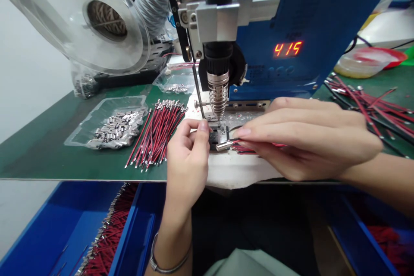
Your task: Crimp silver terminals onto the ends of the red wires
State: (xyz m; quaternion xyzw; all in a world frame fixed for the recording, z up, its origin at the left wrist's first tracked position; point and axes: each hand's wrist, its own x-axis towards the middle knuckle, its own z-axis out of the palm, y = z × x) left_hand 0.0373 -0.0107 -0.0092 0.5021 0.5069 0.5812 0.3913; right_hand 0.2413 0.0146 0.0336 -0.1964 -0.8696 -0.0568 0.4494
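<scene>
My right hand (307, 138) pinches a thin wire with a silver metal connector (224, 145) on its end, tilted above the white sheet (233, 170). More red and black wires (244, 149) lie under its fingers. My left hand (190, 155) is closed, thumb against bent fingers, at the left side of a small metal fixture (214, 136); anything between its fingertips is hidden. Above the fixture stands the spring-wrapped tip (218, 95) of a blue machine (291, 13), whose red display reads 415.
A clear tray (77, 133) of small metal parts and a bundle of red and black wires (158, 133) lie left. Loose wires (371, 103) spread at right. A blue bin (80, 198) holding wires sits below the table edge. A clear reel (58, 17) hangs upper left.
</scene>
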